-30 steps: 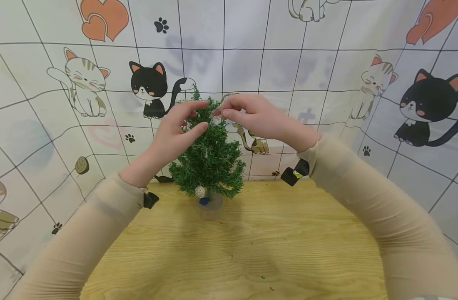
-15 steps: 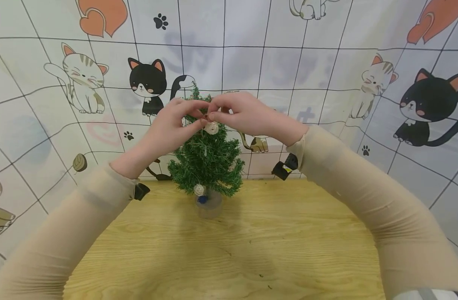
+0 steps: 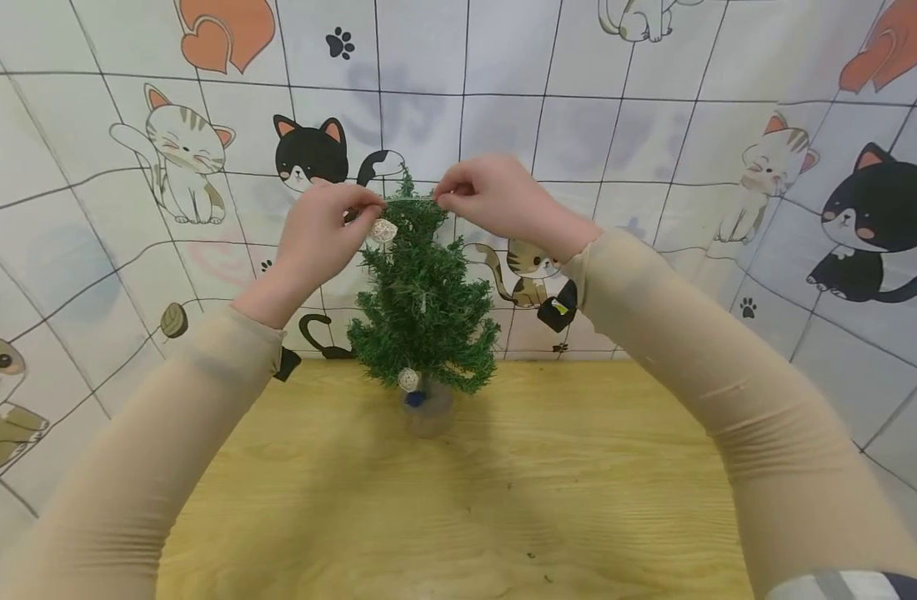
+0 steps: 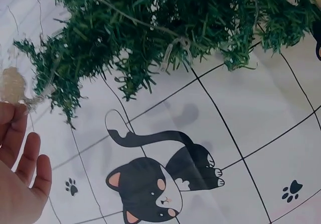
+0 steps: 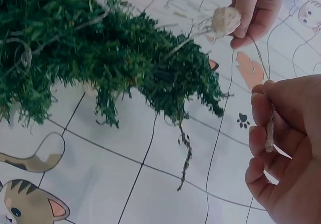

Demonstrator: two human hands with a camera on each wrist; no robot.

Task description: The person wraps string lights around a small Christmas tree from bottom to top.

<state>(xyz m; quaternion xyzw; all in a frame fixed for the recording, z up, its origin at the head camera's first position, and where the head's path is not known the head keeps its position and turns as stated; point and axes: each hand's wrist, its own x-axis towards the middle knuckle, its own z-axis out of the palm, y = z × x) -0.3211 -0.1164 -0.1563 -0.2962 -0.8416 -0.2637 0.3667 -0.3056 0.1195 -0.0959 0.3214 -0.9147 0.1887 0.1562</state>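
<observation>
A small green artificial Christmas tree (image 3: 428, 300) stands upright at the back of the table. My left hand (image 3: 319, 233) pinches a thin clear light-string wire beside a woven whitish ball (image 3: 383, 231), left of the treetop. The wire (image 3: 409, 199) stretches across in front of the upper branches to my right hand (image 3: 503, 204), whose thumb and fingers pinch it. In the right wrist view, a clear bulb-like end piece (image 5: 270, 138) hangs below those right fingers. More clear wire and a small bulb (image 4: 166, 57) lie among the branches in the left wrist view.
Another woven ball (image 3: 408, 380) hangs at the lower branches, near a small dark-blue piece (image 3: 414, 399) by the translucent base (image 3: 431, 412). Behind the tree rises a cat-printed cloth (image 3: 578, 133). Green bits (image 3: 531, 555) lie on the wooden table (image 3: 593, 467).
My hands came together at the upper tree with the ball between them, then moved apart and up. The wire is now taut between them, and the ball has shifted left with my left hand.
</observation>
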